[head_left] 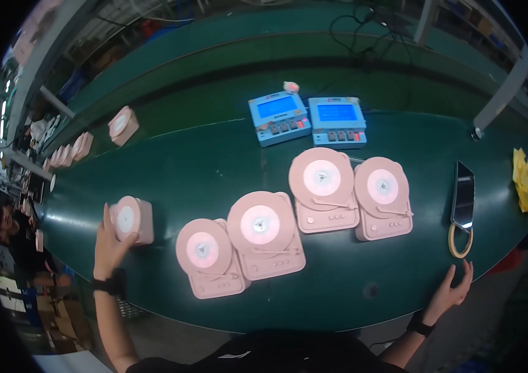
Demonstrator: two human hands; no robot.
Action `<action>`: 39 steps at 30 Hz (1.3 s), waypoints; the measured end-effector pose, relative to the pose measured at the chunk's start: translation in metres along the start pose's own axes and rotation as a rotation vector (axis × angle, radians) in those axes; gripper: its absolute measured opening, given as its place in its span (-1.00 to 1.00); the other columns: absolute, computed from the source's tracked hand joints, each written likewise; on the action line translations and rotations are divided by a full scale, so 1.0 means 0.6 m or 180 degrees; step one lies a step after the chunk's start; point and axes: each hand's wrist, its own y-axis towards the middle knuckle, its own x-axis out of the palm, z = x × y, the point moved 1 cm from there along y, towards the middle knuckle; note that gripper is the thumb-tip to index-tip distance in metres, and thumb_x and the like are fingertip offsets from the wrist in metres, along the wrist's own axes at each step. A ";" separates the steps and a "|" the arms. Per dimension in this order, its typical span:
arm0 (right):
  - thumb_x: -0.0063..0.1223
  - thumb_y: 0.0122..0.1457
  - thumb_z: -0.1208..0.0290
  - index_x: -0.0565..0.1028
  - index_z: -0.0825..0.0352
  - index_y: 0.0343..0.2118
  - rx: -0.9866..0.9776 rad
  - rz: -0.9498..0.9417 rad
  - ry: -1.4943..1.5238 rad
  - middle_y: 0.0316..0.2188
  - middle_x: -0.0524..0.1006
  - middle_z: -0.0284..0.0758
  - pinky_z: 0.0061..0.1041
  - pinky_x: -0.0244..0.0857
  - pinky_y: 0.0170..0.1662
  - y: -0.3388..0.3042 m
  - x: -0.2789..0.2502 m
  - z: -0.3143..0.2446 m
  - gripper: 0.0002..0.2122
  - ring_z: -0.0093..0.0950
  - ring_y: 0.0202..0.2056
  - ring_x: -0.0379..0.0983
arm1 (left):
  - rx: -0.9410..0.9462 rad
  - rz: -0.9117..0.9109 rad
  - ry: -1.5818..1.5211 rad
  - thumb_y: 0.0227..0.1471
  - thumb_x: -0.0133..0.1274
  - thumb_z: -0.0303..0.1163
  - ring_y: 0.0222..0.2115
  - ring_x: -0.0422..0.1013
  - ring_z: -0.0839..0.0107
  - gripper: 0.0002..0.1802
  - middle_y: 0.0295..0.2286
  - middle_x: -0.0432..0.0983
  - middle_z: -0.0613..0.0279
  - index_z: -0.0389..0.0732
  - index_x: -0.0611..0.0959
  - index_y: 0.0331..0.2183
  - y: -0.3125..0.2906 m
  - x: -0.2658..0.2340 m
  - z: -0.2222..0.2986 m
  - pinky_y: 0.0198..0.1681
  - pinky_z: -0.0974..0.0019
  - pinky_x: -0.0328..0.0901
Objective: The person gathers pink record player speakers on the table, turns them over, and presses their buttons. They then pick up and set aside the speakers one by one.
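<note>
At the left of the table, my left hand (111, 248) grips a small pink record-player-shaped unit (143, 221), fingers along its left side and thumb over its near edge. Its pale round disc faces up. My right hand (452, 291) is at the right front edge, fingers apart and holding nothing. Just beyond its fingertips lies a dark phone (463, 196) with a tan ring strap (460, 244). Between my hands, two pink record-player-shaped units (265, 233) sit side by side at centre left. Two more such units (384, 196) sit together, farther back and to the right.
Two blue testers with lit screens (281, 118) stand behind the pink units. A yellow crumpled cloth or bag (524, 182) lies at the right edge. More pink units (123, 126) line the far left, where another person (14, 230) is visible. A metal post (503, 93) rises at back right.
</note>
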 end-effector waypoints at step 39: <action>0.26 -0.09 0.42 0.48 0.28 -0.06 -0.3960 -0.2623 0.1833 0.12 0.30 -0.10 -0.15 0.02 0.21 -0.019 0.013 -0.356 -0.56 -0.06 0.15 0.19 | -0.0707 -0.1643 -0.3278 0.16 -0.03 -0.27 -0.64 0.40 0.58 -0.62 -0.56 0.46 0.32 -0.36 0.50 -0.10 -0.198 0.003 0.039 -0.54 0.52 0.17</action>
